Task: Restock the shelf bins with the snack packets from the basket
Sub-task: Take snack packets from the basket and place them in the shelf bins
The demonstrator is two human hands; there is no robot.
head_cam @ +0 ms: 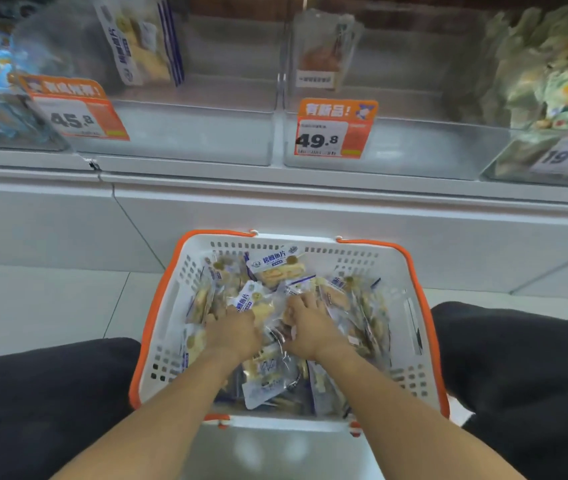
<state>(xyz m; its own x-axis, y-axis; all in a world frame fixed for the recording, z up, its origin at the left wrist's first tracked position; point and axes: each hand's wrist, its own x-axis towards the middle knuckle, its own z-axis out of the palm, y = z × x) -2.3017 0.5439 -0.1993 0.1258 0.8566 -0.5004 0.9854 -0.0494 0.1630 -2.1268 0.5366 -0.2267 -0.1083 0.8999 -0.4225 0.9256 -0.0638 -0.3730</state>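
White perforated plastic basket with orange rim and handles (410, 327) sits on the floor below the shelf, heaped with clear-and-white snack packets printed in blue (275, 268), lying at mixed angles. Clear plastic shelf bins (206, 140) stand side by side above; two middle bins each hold one upright packet.

Fingertips of left hand (236, 332) and right hand (307, 323) buried among snack packets (268, 372); grip undeterminable. Shelf bins (192, 140) above blurred, edge-cropped.
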